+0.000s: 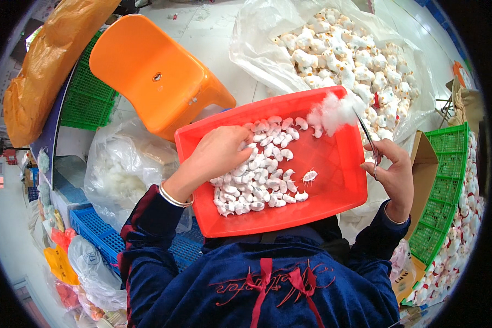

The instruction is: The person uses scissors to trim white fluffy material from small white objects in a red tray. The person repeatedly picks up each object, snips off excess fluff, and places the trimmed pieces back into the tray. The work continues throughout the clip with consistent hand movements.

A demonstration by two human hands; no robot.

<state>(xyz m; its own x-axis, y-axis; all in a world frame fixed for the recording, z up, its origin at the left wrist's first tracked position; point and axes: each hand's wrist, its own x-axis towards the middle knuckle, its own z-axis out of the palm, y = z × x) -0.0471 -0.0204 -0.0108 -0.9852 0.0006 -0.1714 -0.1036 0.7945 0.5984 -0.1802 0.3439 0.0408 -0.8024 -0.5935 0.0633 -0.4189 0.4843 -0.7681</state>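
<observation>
A shallow red plastic tray [333, 205] rests at my lap, its left half heaped with small curved white fabric pieces [257, 180]. Over that heap my left hand [218, 153] reaches in, fingers closed at the pile's upper edge; what sits between the fingertips is hidden. At the tray's right rim, my right hand [392, 172] grips metal forceps [363, 127] by the finger loops. Their tip goes into a tuft of white stuffing [333, 113] above the tray's far right corner. A small pale bristly object [310, 175] lies apart on the tray's bare red floor.
Beyond the tray, a large clear bag [257, 49] holds many white plush toys [339, 60]. An orange chair [147, 71] stands far left. Near it lies a plastic bag of stuffing [120, 175]. Blue crates [98, 232] are at left, a green crate [443, 191] at right.
</observation>
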